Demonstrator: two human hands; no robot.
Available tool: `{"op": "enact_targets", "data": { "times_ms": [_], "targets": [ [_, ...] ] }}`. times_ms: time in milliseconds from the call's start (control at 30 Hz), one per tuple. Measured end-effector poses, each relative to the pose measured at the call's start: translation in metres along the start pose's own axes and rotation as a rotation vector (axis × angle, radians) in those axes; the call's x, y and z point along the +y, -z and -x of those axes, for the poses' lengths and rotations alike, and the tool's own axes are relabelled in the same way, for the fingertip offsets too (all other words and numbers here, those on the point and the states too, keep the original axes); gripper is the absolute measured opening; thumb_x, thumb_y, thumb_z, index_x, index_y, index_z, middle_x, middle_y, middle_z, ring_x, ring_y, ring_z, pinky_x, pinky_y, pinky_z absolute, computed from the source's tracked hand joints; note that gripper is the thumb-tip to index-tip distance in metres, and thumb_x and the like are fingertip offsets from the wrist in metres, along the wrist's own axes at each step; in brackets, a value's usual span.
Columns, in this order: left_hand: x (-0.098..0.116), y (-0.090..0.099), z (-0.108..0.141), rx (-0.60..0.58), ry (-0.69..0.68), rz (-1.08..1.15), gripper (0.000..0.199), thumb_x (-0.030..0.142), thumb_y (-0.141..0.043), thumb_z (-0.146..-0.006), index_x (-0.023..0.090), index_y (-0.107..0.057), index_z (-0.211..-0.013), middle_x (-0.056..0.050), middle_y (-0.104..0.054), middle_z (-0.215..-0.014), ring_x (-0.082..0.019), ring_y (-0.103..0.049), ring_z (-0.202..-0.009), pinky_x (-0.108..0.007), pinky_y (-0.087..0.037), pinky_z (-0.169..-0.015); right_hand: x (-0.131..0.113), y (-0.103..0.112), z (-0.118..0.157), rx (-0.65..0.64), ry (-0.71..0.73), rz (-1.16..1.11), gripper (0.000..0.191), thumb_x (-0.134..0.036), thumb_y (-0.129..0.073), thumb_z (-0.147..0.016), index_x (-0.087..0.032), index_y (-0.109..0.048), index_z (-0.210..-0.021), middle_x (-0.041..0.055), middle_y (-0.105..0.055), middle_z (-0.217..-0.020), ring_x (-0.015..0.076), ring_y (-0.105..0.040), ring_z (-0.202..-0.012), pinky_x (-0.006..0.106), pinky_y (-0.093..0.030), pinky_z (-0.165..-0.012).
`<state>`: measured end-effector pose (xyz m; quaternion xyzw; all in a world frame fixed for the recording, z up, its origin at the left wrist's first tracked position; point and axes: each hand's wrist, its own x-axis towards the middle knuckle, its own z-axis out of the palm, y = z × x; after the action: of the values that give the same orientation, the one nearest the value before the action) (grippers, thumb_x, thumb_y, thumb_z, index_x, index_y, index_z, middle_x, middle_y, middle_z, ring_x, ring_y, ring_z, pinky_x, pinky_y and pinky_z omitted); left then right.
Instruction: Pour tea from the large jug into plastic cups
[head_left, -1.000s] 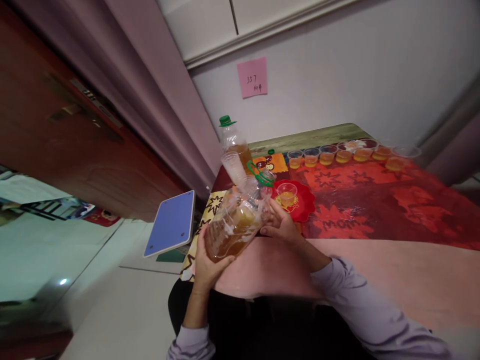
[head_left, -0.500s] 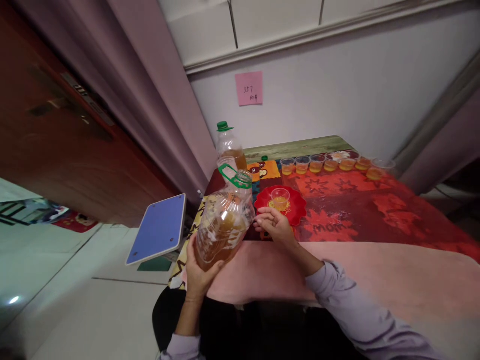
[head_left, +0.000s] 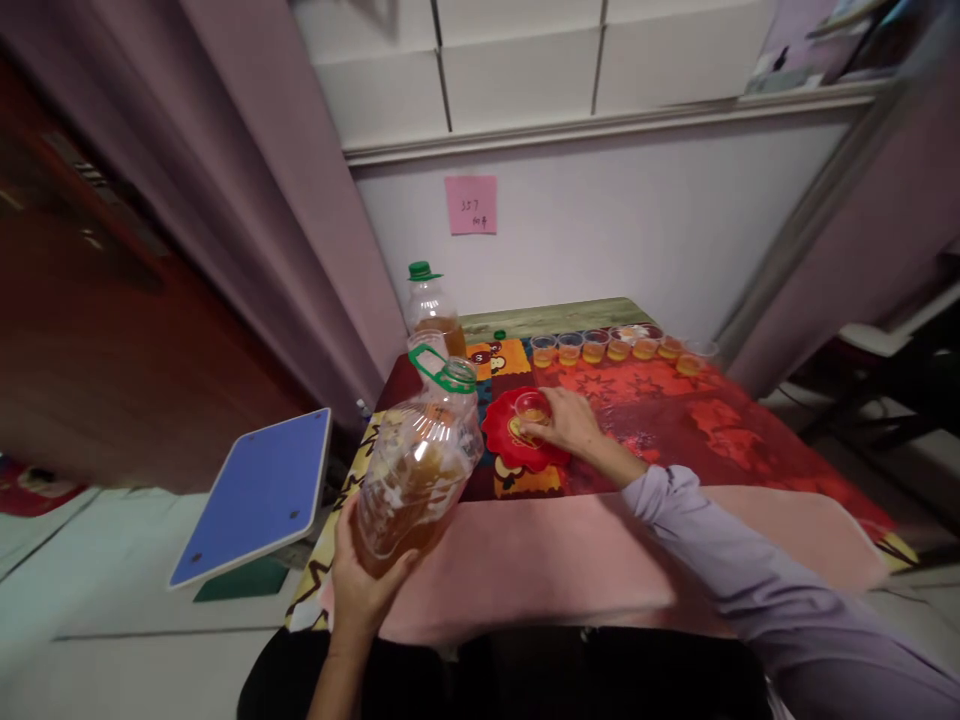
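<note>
My left hand point(head_left: 369, 580) is wrapped round the lower end of a big clear plastic jug point(head_left: 420, 475), which leans to the right. Amber liquid fills part of it, and its uncapped mouth has a green ring handle point(head_left: 439, 370). My right hand point(head_left: 568, 420) has its thumb and fingers round a small clear plastic cup point(head_left: 529, 406) holding a little amber liquid. That cup is over a red scalloped plate point(head_left: 504, 452); whether it still touches the plate I cannot tell.
A second jug point(head_left: 442, 325) with a green cap stands at the back left. Several cups of amber liquid point(head_left: 595, 347) form a row along the back. A loose green cap point(head_left: 500, 335) lies nearby. A pink cloth point(head_left: 540, 560) covers the table's front edge; a blue board point(head_left: 259, 490) is at left.
My right hand has moved from beside the jug to the cup over the red plate and closed round it. The left hand still holds the jug tilted. The camera view has shifted.
</note>
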<state>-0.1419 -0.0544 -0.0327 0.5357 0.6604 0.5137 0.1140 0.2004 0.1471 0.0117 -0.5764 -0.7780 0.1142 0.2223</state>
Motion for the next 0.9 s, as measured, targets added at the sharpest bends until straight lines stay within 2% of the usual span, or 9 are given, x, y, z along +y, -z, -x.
{"op": "enact_targets", "data": {
  "times_ms": [100,300,367,467,567,633,700,800,900],
  "targets": [
    [0.001,0.0,-0.003,0.017,0.018,-0.032,0.111,0.059,-0.089,-0.059,0.02,-0.046,-0.154,-0.018,-0.059,-0.149,-0.042,-0.059,-0.138,-0.057,-0.048,-0.118,-0.009,0.003,-0.006,-0.065,-0.008,0.04,0.067,-0.057,-0.077,-0.089,-0.017,-0.063,-0.141,0.0216,-0.071,-0.136,0.0391,-0.063,-0.13,0.053,-0.044,-0.114],
    [0.004,0.0,-0.007,0.014,0.076,-0.064,0.113,0.065,-0.086,-0.057,0.018,-0.047,-0.153,-0.018,-0.059,-0.148,-0.042,-0.06,-0.135,-0.061,-0.047,-0.118,-0.017,0.01,-0.014,-0.077,-0.02,0.016,0.056,-0.052,-0.08,-0.086,-0.017,-0.069,-0.128,0.0205,-0.075,-0.129,0.0387,-0.069,-0.121,0.051,-0.047,-0.108],
    [0.003,0.001,-0.008,0.012,0.088,-0.08,0.116,0.066,-0.086,-0.056,0.017,-0.047,-0.153,-0.02,-0.059,-0.148,-0.044,-0.059,-0.136,-0.062,-0.046,-0.118,-0.016,0.012,-0.016,-0.074,-0.023,-0.002,0.052,-0.051,-0.081,-0.085,-0.02,-0.07,-0.126,0.0172,-0.076,-0.127,0.0357,-0.071,-0.118,0.046,-0.05,-0.104],
    [0.0,0.001,-0.01,0.019,0.102,-0.106,0.118,0.069,-0.085,-0.053,0.018,-0.047,-0.152,-0.02,-0.059,-0.148,-0.046,-0.058,-0.136,-0.065,-0.044,-0.118,-0.004,0.019,-0.02,-0.024,-0.049,-0.112,0.057,-0.058,-0.08,-0.085,-0.021,-0.07,-0.127,0.0145,-0.078,-0.122,0.0323,-0.073,-0.111,0.041,-0.054,-0.095],
    [-0.001,0.001,-0.011,0.029,0.111,-0.121,0.117,0.071,-0.084,-0.052,0.02,-0.048,-0.15,-0.019,-0.06,-0.146,-0.046,-0.058,-0.136,-0.067,-0.044,-0.118,0.028,0.034,-0.028,0.073,-0.073,-0.248,0.059,-0.065,-0.076,-0.087,-0.019,-0.07,-0.124,0.013,-0.079,-0.117,0.029,-0.074,-0.101,0.039,-0.055,-0.089],
    [-0.002,0.002,-0.012,0.031,0.117,-0.128,0.116,0.072,-0.084,-0.052,0.019,-0.049,-0.15,-0.019,-0.06,-0.146,-0.047,-0.058,-0.136,-0.068,-0.044,-0.118,0.059,0.046,-0.035,0.157,-0.08,-0.228,0.058,-0.062,-0.076,-0.087,-0.018,-0.071,-0.124,0.0146,-0.077,-0.122,0.0295,-0.073,-0.106,0.04,-0.055,-0.093],
    [-0.002,0.003,-0.012,0.025,0.124,-0.14,0.117,0.072,-0.084,-0.052,0.017,-0.049,-0.15,-0.02,-0.058,-0.147,-0.048,-0.057,-0.136,-0.069,-0.044,-0.117,0.095,0.058,-0.042,0.249,-0.081,-0.121,0.058,-0.059,-0.077,-0.086,-0.016,-0.072,-0.125,0.0186,-0.073,-0.133,0.0336,-0.068,-0.121,0.046,-0.051,-0.105],
    [-0.003,0.008,-0.013,-0.007,0.14,-0.172,0.117,0.07,-0.086,-0.052,0.019,-0.048,-0.15,-0.02,-0.058,-0.147,-0.048,-0.058,-0.135,-0.068,-0.046,-0.117,0.149,0.071,-0.049,0.35,-0.161,0.073,0.057,-0.056,-0.076,-0.085,-0.016,-0.073,-0.126,0.0231,-0.06,-0.152,0.0394,-0.054,-0.141,0.057,-0.036,-0.12],
    [-0.001,0.01,-0.013,-0.026,0.162,-0.206,0.116,0.069,-0.085,-0.055,0.019,-0.047,-0.153,-0.019,-0.059,-0.147,-0.046,-0.06,-0.134,-0.067,-0.048,-0.116,0.193,0.08,-0.052,0.37,-0.292,0.215,0.055,-0.057,-0.073,-0.086,-0.017,-0.074,-0.123,0.0242,-0.052,-0.16,0.0412,-0.045,-0.149,0.064,-0.026,-0.124]
  ]
}}
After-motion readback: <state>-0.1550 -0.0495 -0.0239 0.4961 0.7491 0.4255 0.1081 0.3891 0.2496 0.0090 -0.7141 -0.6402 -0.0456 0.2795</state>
